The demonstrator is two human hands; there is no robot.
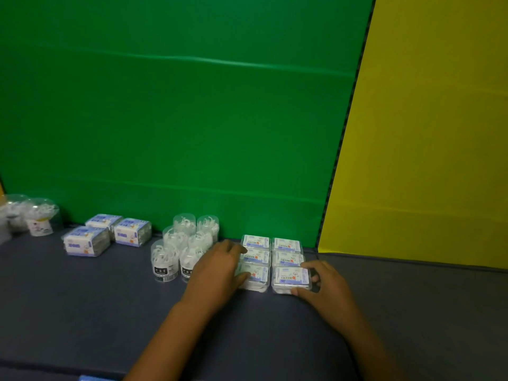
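Observation:
Several clear flat floss-pick boxes with white-and-blue labels lie in two columns on the dark mat. My left hand (217, 266) grips the near-left box (257, 276), thumb at its front edge and fingers curled over the left side of the column. My right hand (324, 284) pinches the near-right box (288, 279), thumb at its front corner and fingers at its right edge. The far boxes (286, 244) sit against the green backdrop.
Left of the boxes stands a cluster of clear round floss tubs (184, 243). Three white-and-blue packs (88, 240) lie farther left, and domed clear containers (41, 218) sit at the far left. A green wall (178, 119) and a yellow panel (426, 147) close the back.

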